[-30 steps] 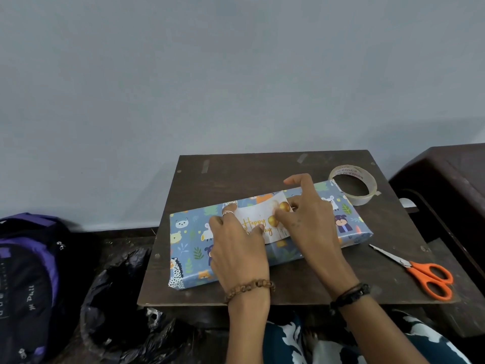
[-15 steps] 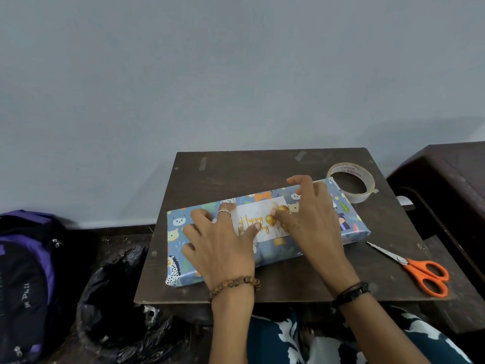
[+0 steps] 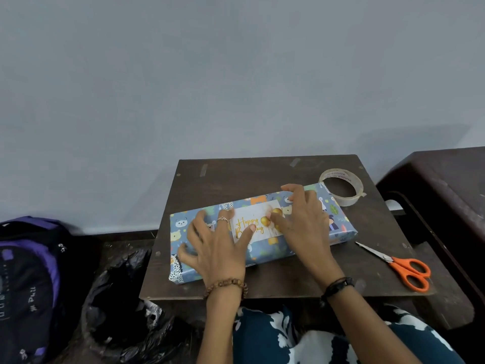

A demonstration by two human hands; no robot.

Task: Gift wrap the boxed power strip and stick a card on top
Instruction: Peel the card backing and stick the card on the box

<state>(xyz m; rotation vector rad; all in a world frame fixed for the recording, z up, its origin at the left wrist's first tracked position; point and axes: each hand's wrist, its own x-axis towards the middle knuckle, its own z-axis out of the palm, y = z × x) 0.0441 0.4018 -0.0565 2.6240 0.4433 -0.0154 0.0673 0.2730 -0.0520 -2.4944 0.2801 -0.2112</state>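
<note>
Two hands lie flat with spread fingers, left hand (image 3: 219,248) and right hand (image 3: 301,222), pressing one card (image 3: 258,224) onto one wrapped box (image 3: 338,227) at frame centre. One tape roll (image 3: 341,186) sits upper right on the table (image 3: 236,179), one pair of scissors (image 3: 399,266) lower right; backpack (image 3: 29,279) far left.

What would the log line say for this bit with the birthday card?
step: pressing card down | left hand: flat on wrapped box and card | right hand: fingers on card | tape roll, scissors: idle

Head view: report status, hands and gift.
Left hand flat, thumb on card. Right hand pressing card's right end. Wrapped box flat on table. Tape roll, scissors lie off to the right.
</note>
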